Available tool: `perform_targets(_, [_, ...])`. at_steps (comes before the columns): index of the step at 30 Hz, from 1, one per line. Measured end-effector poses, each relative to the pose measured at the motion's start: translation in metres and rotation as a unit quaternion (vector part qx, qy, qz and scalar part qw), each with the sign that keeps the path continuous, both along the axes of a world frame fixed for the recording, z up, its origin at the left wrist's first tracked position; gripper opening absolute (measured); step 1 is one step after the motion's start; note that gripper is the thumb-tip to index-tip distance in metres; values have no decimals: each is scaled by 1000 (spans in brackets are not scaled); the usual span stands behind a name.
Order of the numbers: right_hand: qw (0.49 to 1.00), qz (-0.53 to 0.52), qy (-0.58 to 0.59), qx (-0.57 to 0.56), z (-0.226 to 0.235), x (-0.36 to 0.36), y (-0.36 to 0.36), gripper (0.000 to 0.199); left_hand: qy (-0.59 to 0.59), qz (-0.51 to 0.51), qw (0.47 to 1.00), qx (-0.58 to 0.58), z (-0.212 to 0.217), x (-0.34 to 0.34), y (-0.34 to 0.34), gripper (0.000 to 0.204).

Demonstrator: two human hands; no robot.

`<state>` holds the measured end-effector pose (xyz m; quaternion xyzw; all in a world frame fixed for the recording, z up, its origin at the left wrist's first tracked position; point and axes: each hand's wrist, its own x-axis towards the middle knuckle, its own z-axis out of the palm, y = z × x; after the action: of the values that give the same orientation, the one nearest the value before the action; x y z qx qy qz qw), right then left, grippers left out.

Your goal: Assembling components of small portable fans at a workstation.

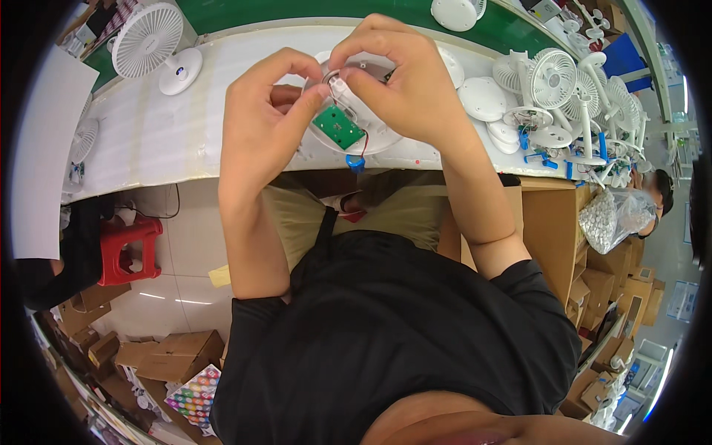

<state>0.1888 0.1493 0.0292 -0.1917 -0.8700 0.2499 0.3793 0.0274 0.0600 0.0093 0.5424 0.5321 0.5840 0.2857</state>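
Above the far side of a white round fan base (382,139), my left hand (263,122) and my right hand (404,78) meet fingertip to fingertip. Both pinch a thin, looped wire (333,74) between thumb and index finger. Below the fingers a green circuit board (340,127) lies tilted on the base, with thin wires attached. A red and black lead runs from it to a small blue wrapped piece (356,163) at the table's near edge. My hands cover part of the base's far rim.
The white table (178,130) carries an assembled white fan (148,44) at left. Several white fans (555,78), round covers (483,99) and blue pieces (545,159) crowd the right. A cardboard box (549,237) stands beside my right arm; a red stool (132,252) is at lower left. Another person (656,193) is at far right.
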Motion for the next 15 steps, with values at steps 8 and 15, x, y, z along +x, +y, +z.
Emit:
perform_targets(8, [984,135,104,44,4,-9,51,10,3,-82,996,-25,1,3,1,16])
perform_targets(15, [890,-102,225,-383,-18,84,-42,12,11,40,999,28,-8,19,2,16])
